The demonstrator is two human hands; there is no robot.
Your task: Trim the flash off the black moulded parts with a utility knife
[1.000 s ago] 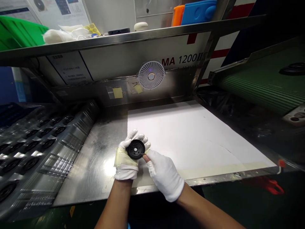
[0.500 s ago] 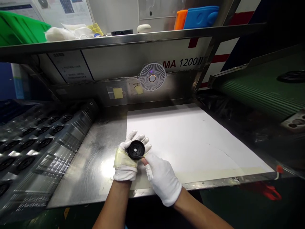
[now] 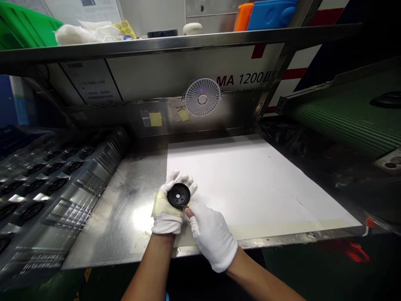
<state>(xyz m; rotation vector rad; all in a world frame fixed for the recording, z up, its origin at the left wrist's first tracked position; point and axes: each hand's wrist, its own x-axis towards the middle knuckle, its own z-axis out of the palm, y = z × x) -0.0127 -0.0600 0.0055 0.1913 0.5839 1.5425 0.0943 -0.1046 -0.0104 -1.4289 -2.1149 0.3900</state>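
Observation:
A round black plastic disc (image 3: 178,195) with a pale centre hole rests in my left hand (image 3: 166,212), which wears a white glove with a yellowish wrap round the palm. My left fingers curl behind the disc and hold it face up. My right hand (image 3: 211,234), also in a white glove with the thumb tip bare, is closed at the disc's lower right rim. A thin, small object shows at its thumb and fingertip there, too small to name. Both hands are over the near edge of the white sheet (image 3: 238,179) on the metal table (image 3: 122,209).
Stacked clear trays (image 3: 90,184) with several black discs stand at the left. A small white fan (image 3: 202,97) is at the back under a metal shelf (image 3: 188,42). To the right lies a green conveyor belt (image 3: 344,108) carrying a black disc (image 3: 388,100).
The camera view has shifted slightly. Both hands stay at the disc in nearly the same pose, with the right fingertips still at its lower right rim.

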